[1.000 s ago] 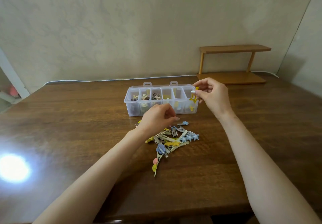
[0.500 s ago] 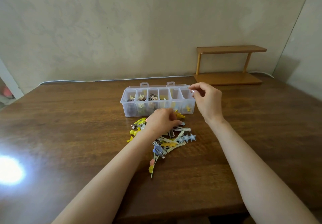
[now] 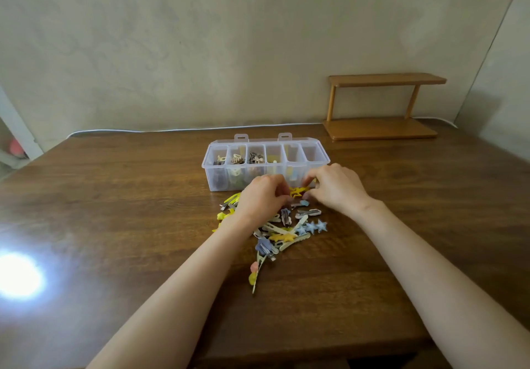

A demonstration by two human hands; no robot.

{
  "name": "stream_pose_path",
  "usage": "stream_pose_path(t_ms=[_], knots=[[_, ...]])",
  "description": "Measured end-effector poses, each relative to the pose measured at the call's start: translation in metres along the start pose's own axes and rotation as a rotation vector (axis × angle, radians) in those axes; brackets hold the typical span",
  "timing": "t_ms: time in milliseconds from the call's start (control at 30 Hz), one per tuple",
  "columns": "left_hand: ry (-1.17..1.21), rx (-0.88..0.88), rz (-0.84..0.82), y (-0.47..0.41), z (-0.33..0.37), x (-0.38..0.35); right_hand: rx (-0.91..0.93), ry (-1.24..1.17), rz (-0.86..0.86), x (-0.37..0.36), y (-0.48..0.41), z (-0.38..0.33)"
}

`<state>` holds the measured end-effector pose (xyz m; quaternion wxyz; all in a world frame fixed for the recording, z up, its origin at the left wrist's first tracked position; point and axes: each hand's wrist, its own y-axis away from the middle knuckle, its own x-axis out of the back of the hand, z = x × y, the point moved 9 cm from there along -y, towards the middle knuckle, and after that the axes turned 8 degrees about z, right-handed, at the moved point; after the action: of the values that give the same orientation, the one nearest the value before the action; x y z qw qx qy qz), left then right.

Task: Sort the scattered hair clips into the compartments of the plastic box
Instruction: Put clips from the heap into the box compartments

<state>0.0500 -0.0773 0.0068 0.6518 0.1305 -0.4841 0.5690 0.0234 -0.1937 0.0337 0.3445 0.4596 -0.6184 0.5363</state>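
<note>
1. Both hands are working low over the wooden table [image 3: 114, 196], right at the near wall of the clear plastic box [image 3: 268, 150], with a yellow star clip [image 3: 299, 191] lying between them.
2. The left hand [image 3: 262, 196] is curling its fingers toward that yellow star clip — it looks to be touching it, but whether it is actually pinching it I cannot tell, as the fingertips are hidden.
3. The right hand [image 3: 335, 188] is arching over from the other side, fingers bent down at the clip's far end; again, grip or mere touch, I cannot tell.
4. The pile of hair clips [image 3: 284, 231] is sitting just in front of the box, partly under the left wrist — pale bars, a row of blue star clips [image 3: 314, 226], a long clip with pink and yellow beads [image 3: 255, 274] trailing toward the viewer.
5. Progress check: the three leftmost compartments are holding small brown and cream clips, the fourth is showing yellow, and the two at the right end look nearly bare.
6. My read: the sorting is under way but far from finished, since a good heap is waiting on the table.
</note>
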Motion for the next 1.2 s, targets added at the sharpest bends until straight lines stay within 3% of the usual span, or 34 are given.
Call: stream_pose_path(t_ms=[367, 433, 500, 600, 667, 733, 934, 1200], knots=[[-0.018, -0.079, -0.100, 0.005, 0.012, -0.010, -0.056, -0.155, -0.138, -0.017, 0.004, 0.015], [-0.036, -0.110, -0.103, 0.006, 0.015, -0.011, -0.075, -0.310, -0.142, -0.010, 0.006, 0.018], [-0.040, -0.124, -0.100, 0.007, 0.016, -0.011, -0.106, -0.583, -0.071, 0.005, 0.006, 0.023], [-0.042, -0.123, -0.094, 0.007, 0.016, -0.013, -0.142, -0.806, 0.231, 0.033, 0.000, 0.041], [-0.043, -0.116, -0.083, 0.006, 0.015, -0.012, -0.183, -0.808, 0.463, 0.041, -0.004, 0.054], [-0.033, -0.106, -0.064, 0.006, 0.015, -0.010, -0.199, -0.732, 0.576, 0.039, -0.008, 0.058], [0.063, -0.040, 0.022, 0.006, 0.013, 0.001, -0.091, -0.417, 0.563, 0.029, -0.014, 0.041], [0.226, 0.016, 0.144, 0.003, 0.010, 0.014, -0.008, -0.570, 0.606, 0.040, 0.000, 0.035]])
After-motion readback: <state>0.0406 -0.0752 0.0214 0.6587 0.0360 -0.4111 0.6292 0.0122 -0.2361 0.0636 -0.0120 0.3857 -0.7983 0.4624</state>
